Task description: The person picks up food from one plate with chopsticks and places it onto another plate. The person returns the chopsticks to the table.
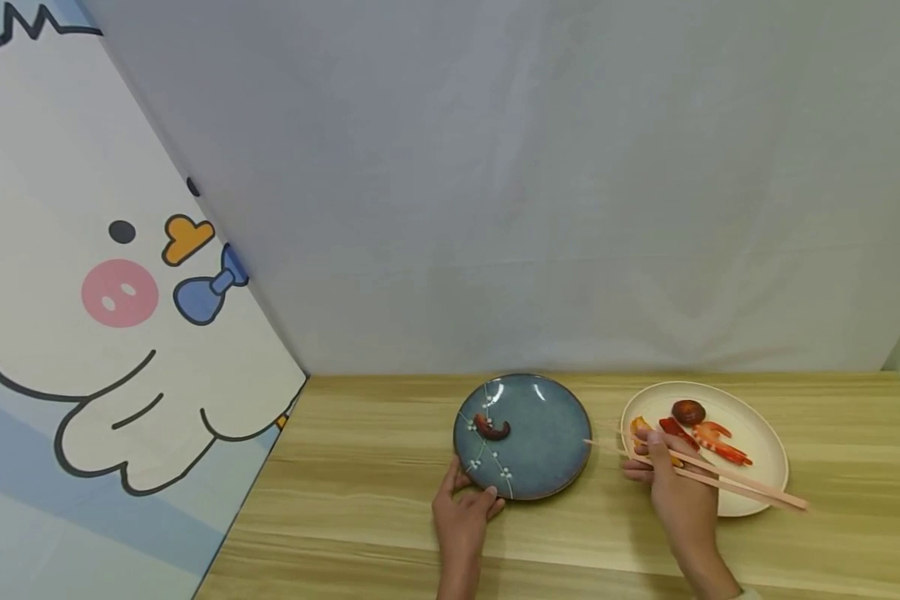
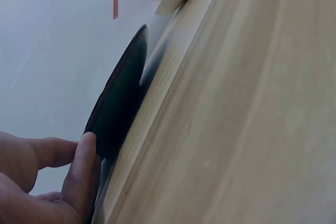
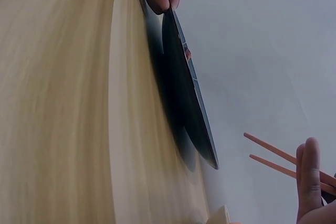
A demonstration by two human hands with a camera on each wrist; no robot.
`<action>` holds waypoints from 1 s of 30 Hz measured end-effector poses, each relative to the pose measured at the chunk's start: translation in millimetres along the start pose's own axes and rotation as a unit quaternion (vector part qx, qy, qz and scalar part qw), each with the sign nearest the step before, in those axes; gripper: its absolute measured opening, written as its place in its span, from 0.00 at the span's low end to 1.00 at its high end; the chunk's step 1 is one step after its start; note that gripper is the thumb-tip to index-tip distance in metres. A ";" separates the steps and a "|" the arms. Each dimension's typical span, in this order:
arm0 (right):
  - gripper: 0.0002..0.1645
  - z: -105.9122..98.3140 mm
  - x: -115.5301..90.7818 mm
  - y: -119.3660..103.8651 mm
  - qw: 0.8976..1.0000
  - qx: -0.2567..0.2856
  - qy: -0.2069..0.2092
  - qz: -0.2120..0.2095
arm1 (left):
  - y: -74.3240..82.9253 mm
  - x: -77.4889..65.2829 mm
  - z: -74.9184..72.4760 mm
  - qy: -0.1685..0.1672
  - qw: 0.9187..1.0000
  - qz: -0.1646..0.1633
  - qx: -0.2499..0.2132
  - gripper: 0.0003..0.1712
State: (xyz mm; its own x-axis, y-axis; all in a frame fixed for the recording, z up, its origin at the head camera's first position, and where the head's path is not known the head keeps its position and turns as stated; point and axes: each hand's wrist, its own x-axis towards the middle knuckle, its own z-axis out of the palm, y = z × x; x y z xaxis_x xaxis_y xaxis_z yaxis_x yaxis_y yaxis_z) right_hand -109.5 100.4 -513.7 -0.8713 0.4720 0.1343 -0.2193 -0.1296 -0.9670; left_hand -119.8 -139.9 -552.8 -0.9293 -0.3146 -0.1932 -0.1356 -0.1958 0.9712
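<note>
My left hand (image 1: 462, 512) pinches the near-left rim of a dark blue plate (image 1: 543, 454) with white blossoms painted on it. On that plate lies a small brown curved food piece (image 1: 492, 427). A pair of pale wooden chopsticks (image 1: 787, 500) is held in my right hand (image 1: 682, 500), over the left side of a cream plate (image 1: 774, 446). Their tips point left toward the blue plate's right rim, with nothing between them in the right wrist view. The cream plate bears a shrimp (image 1: 720, 442), a round brown piece (image 1: 688, 412), a red piece (image 1: 675, 431) and orange-yellow pieces (image 1: 639, 427), partly hidden by my fingers.
Both plates are on a wood-grain table (image 1: 345, 500), near its back edge. A pale grey curtain (image 1: 495, 208) rises right behind them. To the left stands a panel (image 1: 45, 208) with a white cartoon figure.
</note>
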 end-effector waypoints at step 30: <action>0.19 46.1 -12.5 12.0 0.992 -0.013 -0.118 -0.036 | -0.8 0.2 -0.9 -0.004 1.000 -0.001 0.006 0.50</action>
State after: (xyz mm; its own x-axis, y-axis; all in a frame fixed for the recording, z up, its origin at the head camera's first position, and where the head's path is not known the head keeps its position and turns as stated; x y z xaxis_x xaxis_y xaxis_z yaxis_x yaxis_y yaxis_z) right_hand -121.5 52.8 -517.0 -0.9327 0.2619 0.2478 -0.2768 -0.0794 -0.9577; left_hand -119.5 -140.6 -553.8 -0.9316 -0.3072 -0.1945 -0.1419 -0.1852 0.9724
